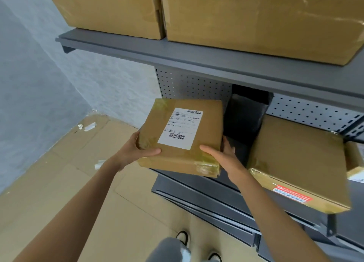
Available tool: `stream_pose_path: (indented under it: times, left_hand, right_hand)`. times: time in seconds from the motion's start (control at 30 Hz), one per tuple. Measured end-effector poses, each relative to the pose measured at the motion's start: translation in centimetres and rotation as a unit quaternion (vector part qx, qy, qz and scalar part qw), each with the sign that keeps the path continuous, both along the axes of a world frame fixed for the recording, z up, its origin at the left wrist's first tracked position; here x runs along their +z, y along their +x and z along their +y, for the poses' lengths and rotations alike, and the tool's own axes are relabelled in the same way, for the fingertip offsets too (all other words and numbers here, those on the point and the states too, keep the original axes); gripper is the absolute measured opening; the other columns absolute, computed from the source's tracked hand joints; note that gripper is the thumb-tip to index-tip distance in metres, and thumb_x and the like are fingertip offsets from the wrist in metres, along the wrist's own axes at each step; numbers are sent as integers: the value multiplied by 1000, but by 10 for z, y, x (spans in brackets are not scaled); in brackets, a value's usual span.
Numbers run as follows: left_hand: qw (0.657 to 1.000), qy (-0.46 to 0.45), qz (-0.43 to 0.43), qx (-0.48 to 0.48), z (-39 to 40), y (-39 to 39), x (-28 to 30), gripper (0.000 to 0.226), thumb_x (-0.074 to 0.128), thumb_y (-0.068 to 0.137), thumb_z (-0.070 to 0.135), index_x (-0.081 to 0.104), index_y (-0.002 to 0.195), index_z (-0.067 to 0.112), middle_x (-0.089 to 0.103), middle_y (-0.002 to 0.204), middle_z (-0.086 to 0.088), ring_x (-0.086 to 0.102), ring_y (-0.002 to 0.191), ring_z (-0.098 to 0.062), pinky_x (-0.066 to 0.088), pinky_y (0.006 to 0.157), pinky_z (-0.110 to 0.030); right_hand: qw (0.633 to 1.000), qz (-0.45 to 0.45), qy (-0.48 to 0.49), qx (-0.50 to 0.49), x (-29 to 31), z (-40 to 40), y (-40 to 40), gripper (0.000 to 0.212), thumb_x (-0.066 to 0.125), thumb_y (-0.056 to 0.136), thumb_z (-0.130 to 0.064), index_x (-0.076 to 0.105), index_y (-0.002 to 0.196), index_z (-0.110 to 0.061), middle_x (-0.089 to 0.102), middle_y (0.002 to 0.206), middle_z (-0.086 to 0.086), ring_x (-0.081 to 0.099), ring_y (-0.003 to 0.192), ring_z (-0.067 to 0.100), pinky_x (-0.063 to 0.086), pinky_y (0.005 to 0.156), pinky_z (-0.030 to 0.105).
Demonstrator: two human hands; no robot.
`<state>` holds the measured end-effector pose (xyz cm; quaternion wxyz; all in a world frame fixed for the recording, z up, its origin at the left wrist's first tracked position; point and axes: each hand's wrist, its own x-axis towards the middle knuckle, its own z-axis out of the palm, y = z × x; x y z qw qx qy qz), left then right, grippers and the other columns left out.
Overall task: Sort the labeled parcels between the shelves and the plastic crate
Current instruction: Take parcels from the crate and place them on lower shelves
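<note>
I hold a taped brown cardboard parcel (pixel 204 127) with a white barcode label on top, in front of the left end of the middle grey shelf (pixel 216 181). My left hand (pixel 136 149) grips its near-left corner, thumb on top. My right hand (pixel 224 155) grips its near-right side, thumb on top and fingers around the edge. Another brown parcel (pixel 299 163) with a red sticker lies on the same shelf to the right. A black bagged parcel (pixel 244 114) stands between them at the back. No plastic crate is in view.
Two large brown boxes (pixel 256 19) sit on the upper shelf (pixel 177 55). A further parcel (pixel 356 163) shows at the right edge. Flattened cardboard (pixel 78 183) with paper scraps covers the floor. A grey wall (pixel 39 74) stands to the left. My shoes (pixel 185 238) are below.
</note>
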<state>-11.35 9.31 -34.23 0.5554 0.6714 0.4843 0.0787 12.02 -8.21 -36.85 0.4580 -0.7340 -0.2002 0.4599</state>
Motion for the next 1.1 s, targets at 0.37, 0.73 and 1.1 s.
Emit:
stream_pose_path:
  times: [0.37,0.73,1.1]
  left_hand:
    - [996,7,45,-72,95,22,-34,110,89,49,40,24,137,30,55,110,13,56,94,0,48,62,-22]
    - [985,13,56,-160,166,51,-72,108,82,65,33,10,144,21,51,120,7,54,95,-2,49,67,-22]
    - [920,279,59,-268,140,113,-18,117,69,55,69,1,144,36,7,153,-7,4,141,-31,17,111,-59]
  right_hand:
    - [999,36,10,-29,-28,64,-21,121,89,55,-16,9,146,-25,42,132,-6,44,109,9,39,92,24]
    - [991,-81,-78,-76,-45,116,-39,113,78,72,-34,-2,150,-25,26,153,2,29,139,24,29,113,40]
    - [763,-554,-294,-158,58,85,68,64,66,76,-37,47,127,-4,44,138,19,30,133,36,17,113,47]
